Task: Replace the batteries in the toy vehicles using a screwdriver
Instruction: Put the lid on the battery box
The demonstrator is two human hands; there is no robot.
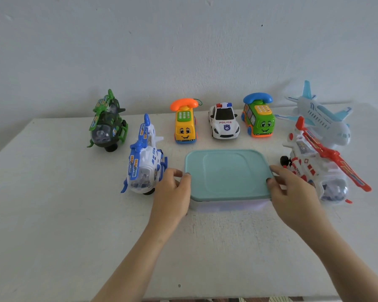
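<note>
Both hands on the teal-lidded box (227,174)!
Left hand (172,192), right hand (292,192): fingers (187,178) clamped on its side edges. Blue helicopter (143,164) just left of it, red helicopter (312,164) right, police car (224,124) behind.

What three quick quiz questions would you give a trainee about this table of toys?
1. True or false: the teal lid sits on the box.
2. Which toy stands between the yellow bus and the green bus? A) police car B) airplane C) helicopter
3. What do the left hand and the right hand both hold?
Key: 1 true. 2 A, the police car. 3 the lid, at opposite edges.
</note>
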